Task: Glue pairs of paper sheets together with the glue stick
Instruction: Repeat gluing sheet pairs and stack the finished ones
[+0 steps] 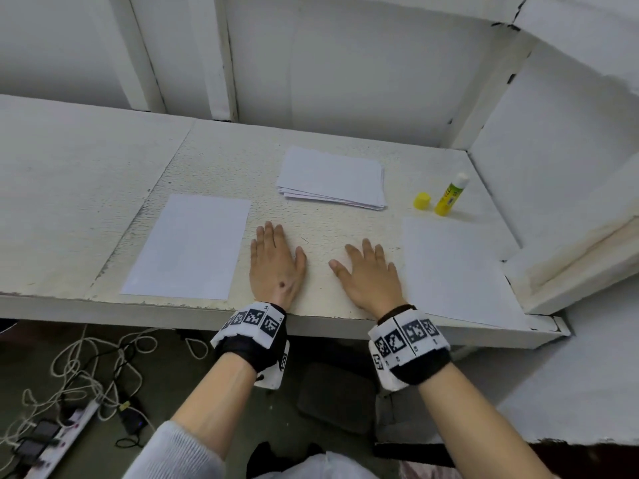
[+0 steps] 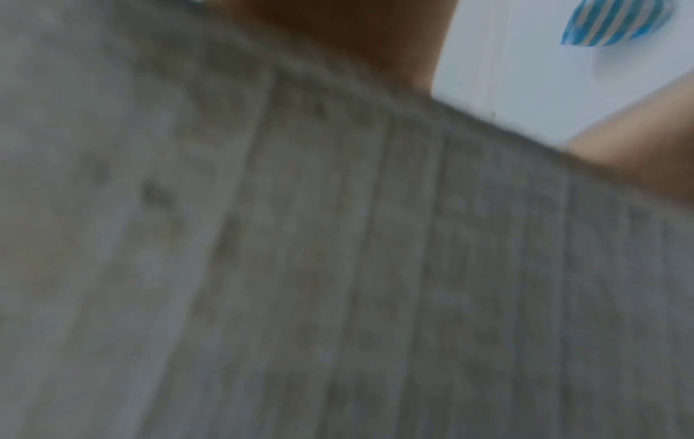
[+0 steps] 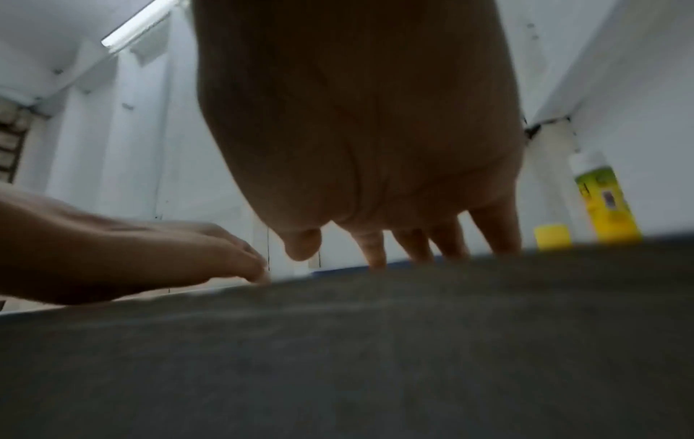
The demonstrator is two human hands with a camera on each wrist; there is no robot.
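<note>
Two bare hands lie flat, palms down, on a white table (image 1: 214,160) w/ a rough, chipped top. Head view: left hand (image 1: 275,262) sits at lower centre of the frame, right hand (image 1: 368,274) just to its right, a gap of bare tabletop btwn them. Fingers of both are straight and slightly spread; neither holds anything. Each wrist wears a black band w/ white blocks of black-and-white square codes.

A single paper sheet (image 1: 188,247) lies at centre left of the frame, just beside the left hand, not touching it. Another single sheet (image 1: 456,271) lies at centre right, near the right hand, its lower edge reaching the table's front edge. A stack of paper sheets (image 1: 332,178) sits above the hands, at upper centre, edges a bit fanned.

The glue stick (image 1: 449,195) stands upright at upper right of the frame, uncapped, white tip up, yellow-green body. Its yellow cap (image 1: 422,201) sits on the table just left of it, apart from it. Both are just above the right-hand sheet.

Right wrist view: palm and fingers (image 3: 375,252) point down to the tabletop; glue stick and cap show at right edge, left hand at lower left. Left wrist view is blurred, mostly grey surface.

Cables and a power strip (image 1: 58,440) lie on the floor, lower left of head view.
</note>
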